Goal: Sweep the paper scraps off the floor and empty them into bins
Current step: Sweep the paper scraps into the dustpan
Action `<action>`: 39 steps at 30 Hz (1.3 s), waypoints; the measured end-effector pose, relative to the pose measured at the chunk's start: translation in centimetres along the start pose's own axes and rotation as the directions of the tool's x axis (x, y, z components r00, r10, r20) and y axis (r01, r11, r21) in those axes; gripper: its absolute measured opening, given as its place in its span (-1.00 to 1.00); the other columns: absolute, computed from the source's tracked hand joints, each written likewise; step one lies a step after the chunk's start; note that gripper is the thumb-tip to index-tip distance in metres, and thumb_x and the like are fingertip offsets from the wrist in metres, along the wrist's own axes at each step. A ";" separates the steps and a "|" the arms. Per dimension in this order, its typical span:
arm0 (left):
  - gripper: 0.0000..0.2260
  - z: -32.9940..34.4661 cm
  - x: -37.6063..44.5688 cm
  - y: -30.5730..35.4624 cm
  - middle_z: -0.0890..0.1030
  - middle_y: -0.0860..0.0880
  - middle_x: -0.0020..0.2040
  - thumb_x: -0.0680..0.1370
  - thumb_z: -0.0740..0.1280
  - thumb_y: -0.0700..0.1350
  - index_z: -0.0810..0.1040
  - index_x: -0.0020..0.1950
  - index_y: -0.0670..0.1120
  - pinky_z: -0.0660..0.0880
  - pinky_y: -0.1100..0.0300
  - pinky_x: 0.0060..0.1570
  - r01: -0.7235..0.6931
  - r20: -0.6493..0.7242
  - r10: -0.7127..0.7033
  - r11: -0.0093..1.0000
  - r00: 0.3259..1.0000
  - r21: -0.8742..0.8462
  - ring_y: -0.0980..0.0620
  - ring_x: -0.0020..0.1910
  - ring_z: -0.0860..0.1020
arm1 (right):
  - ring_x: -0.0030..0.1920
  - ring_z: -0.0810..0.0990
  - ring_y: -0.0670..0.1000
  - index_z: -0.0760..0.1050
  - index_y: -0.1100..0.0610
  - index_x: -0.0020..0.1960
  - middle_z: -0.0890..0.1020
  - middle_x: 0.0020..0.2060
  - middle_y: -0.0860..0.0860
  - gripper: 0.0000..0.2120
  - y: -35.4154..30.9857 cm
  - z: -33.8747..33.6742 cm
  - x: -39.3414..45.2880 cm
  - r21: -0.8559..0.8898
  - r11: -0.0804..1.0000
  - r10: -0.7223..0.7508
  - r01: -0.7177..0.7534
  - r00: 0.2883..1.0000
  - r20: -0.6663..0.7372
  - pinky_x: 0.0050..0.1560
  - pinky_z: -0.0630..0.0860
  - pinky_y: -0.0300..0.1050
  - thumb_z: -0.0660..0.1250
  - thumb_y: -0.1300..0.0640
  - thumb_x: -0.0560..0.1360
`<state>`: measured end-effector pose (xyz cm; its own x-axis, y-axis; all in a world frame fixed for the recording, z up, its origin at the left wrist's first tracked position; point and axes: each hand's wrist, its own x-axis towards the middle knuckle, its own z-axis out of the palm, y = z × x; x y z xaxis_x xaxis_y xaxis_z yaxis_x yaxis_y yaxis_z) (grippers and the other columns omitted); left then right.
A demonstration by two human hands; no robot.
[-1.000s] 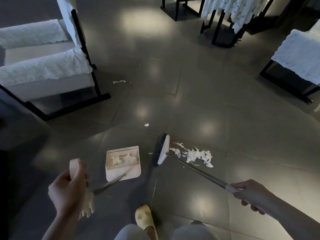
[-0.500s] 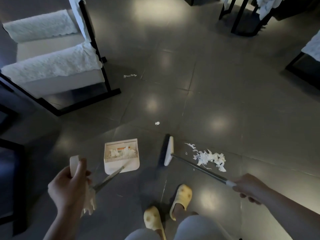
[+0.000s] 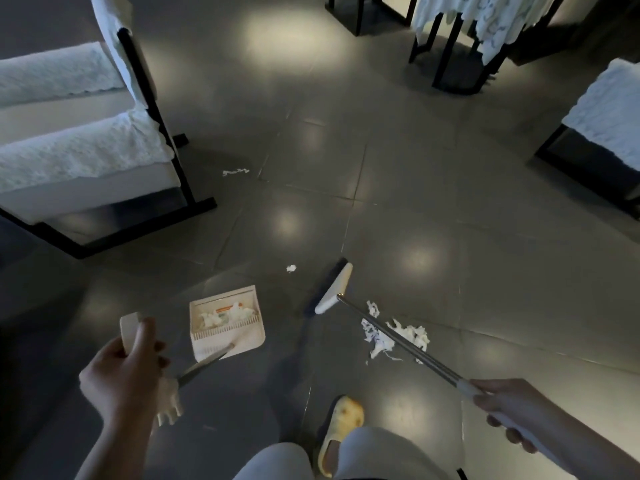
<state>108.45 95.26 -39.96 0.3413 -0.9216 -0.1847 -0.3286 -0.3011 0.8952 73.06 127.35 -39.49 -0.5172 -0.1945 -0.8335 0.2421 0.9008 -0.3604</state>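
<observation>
My left hand (image 3: 121,372) grips the handle of a cream dustpan (image 3: 227,323), whose tray rests low over the dark tiled floor with several paper scraps inside. My right hand (image 3: 509,407) grips the grey end of a broom handle. The broom head (image 3: 333,289) stands on the floor right of the dustpan. A pile of white paper scraps (image 3: 391,336) lies just right of the broom head, partly under the metal shaft. A small scrap (image 3: 291,268) lies ahead of the broom, and a thin strip (image 3: 235,172) sits farther off near the bench.
A black-framed bench with white lace-covered cushions (image 3: 79,157) fills the left. Dark-legged furniture with white cloths stands at the top (image 3: 450,46) and right (image 3: 602,133). My foot in a yellow slipper (image 3: 341,431) is planted below the broom.
The view has shifted and only one slipper shows now. The broom head has swung a little further forward, away from the pile. Both hands keep their grips.
</observation>
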 end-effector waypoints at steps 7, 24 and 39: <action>-0.56 2.6 -0.7 1.6 0.56 0.02 -0.55 0.40 0.37 0.27 0.61 -0.31 -0.12 0.40 0.32 -0.53 0.032 -0.016 -0.033 0.997 0.999 -0.070 0.07 -0.58 0.46 | -0.68 0.32 -0.03 0.65 -0.06 0.02 0.51 -0.52 0.06 -0.78 -3.8 1.2 3.4 -0.162 0.972 -0.168 0.170 0.985 0.025 -0.55 0.18 -0.36 0.35 0.21 0.49; -0.60 4.0 7.9 4.9 0.63 -0.11 -0.40 0.50 0.43 0.15 0.63 -0.29 -0.18 0.42 0.42 -0.57 -0.121 0.047 0.120 0.993 0.992 0.008 0.21 -0.57 0.52 | -0.65 0.41 0.02 0.60 0.18 -0.18 0.62 -0.40 0.11 -0.70 -20.6 13.0 11.2 -0.438 0.881 -0.152 0.181 0.983 0.101 -0.55 0.31 -0.35 0.22 -0.02 0.48; -0.62 13.5 15.7 7.6 0.49 0.05 -0.58 0.53 0.42 0.08 0.57 -0.39 -0.13 0.33 0.52 -0.42 -0.387 0.490 0.222 0.882 0.843 0.268 0.00 -0.43 0.48 | -0.69 0.37 -0.11 0.64 0.00 0.01 0.54 -0.51 -0.01 -0.86 -10.1 7.2 1.1 -0.172 0.972 0.128 -0.161 0.974 -0.187 -0.60 0.25 -0.32 0.30 0.10 0.53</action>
<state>99.43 75.16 -41.56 -0.2167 -0.9637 -0.1561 -0.6579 0.0260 0.7527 75.92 115.24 -39.76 -0.6264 -0.0014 -0.7795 0.1774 0.9735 -0.1443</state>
